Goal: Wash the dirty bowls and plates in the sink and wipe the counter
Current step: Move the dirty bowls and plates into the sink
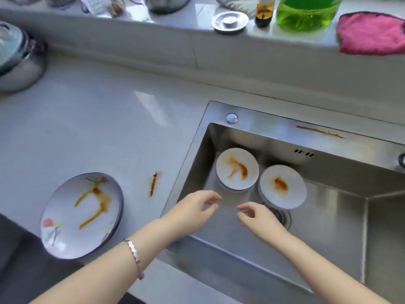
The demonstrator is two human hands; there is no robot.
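Note:
Two white bowls smeared with orange sauce stand in the steel sink (252, 242): one bowl (237, 168) at the back left, the other bowl (282, 186) to its right, by the drain. A flowered plate (82, 215) streaked with sauce lies on the counter (98, 128) to the left of the sink. My left hand (195, 210) and my right hand (256, 218) hover over the sink's front left part, just short of the bowls, fingers apart and holding nothing. A sauce streak (153, 184) marks the counter and another streak (320, 131) marks the sink's back rim.
On the back ledge stand a pink cloth (370, 34), a green soap bottle (306, 14), a small brown bottle (264, 13) and a metal sink plug (230, 21). A steel pot with a lid (17, 60) sits at the counter's far left.

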